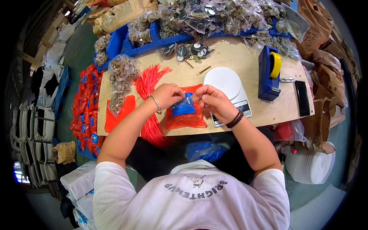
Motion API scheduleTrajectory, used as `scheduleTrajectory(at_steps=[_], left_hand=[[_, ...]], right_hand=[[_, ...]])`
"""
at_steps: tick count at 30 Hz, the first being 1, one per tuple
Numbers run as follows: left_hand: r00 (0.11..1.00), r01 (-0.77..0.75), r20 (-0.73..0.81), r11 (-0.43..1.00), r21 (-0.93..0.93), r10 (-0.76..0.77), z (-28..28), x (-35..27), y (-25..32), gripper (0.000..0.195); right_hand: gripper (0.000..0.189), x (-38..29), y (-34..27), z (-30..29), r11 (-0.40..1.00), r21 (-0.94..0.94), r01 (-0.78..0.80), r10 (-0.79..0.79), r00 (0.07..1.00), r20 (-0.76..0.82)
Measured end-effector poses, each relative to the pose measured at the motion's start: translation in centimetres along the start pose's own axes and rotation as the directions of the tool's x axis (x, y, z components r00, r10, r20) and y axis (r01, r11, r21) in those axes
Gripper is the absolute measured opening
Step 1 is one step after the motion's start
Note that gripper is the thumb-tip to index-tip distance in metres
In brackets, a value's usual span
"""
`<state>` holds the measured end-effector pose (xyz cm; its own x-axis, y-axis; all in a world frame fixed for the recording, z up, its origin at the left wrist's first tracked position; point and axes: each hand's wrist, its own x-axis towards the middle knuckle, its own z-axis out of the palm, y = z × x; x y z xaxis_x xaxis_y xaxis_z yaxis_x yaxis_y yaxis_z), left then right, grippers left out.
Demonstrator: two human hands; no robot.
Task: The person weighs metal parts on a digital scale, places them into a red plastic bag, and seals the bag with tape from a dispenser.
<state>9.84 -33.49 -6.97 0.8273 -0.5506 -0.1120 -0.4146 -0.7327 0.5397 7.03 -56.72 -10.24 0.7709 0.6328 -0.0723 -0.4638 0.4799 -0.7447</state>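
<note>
A small blue plastic packet with a glossy clear part lies on a red plastic bag near the table's front edge. My left hand is at the packet's upper left corner, its fingertips bent together. On the other side, my right hand has thumb and fingers drawn together at the packet's upper right. Whether either hand pinches the plastic is too small to tell. Left of the bag lies a bundle of red plastic ties, partly under my left wrist. A white digital kitchen scale stands just beyond my right hand.
Blue parts bins heaped with bagged hardware line the back. Bagged screws and red plastic sheets lie left. A blue tape dispenser and a phone are right. Filled red bags are piled beyond the left edge.
</note>
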Motion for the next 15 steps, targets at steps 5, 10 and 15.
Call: scheduleTrajectory(at_steps=[5, 10, 15], left_hand=[[0.971, 0.025, 0.237, 1.0, 0.0, -0.024, -1.0, 0.7, 0.4, 0.011], [0.974, 0.019, 0.227, 0.999, -0.027, -0.012, -0.1, 0.7, -1.0, 0.018], [0.999, 0.011, -0.043, 0.993, -0.118, -0.017, 1.7, 0.3, -2.5, 0.038]], right_hand=[[0.02, 0.2, -0.6, -0.3, 0.967, -0.238, -0.09, 0.068, 0.993, -0.099], [0.026, 0.1, -1.8, 1.2, 0.354, -0.917, -0.182, -0.068, 0.973, -0.22], [0.029, 0.2, -0.9, 1.0, 0.023, -0.983, -0.18, -0.21, 0.961, -0.18]])
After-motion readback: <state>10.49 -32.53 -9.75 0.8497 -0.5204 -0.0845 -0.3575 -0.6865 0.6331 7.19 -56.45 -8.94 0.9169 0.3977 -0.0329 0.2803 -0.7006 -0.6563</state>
